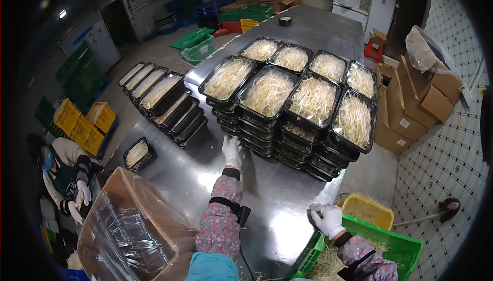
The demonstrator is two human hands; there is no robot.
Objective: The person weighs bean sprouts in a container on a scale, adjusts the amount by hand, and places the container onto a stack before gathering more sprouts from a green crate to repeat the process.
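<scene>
Left hand (232,151) gloved, with fingers extended and apart, low over the steel table (200,176) just beside the large tray stack; nothing seen in its grasp, contact with the table not verifiable. Right hand (327,220) gloved, with fingers partly curled, at the table edge by the green crate (405,245); grip, if any, impossible to tell. Inside the crate, loose bean sprouts (326,260), not packed. Ahead, filled black trays (266,92) in several layers, eight on top. To the left, a smaller stack of filled trays (163,90), and a lone filled tray (137,154) apart from both. Judged well advanced, though not finished. Nearer, a lined cardboard box (134,178) with clear plastic lids (128,229), apparently unused. Beyond the box, a co-worker (64,178).
</scene>
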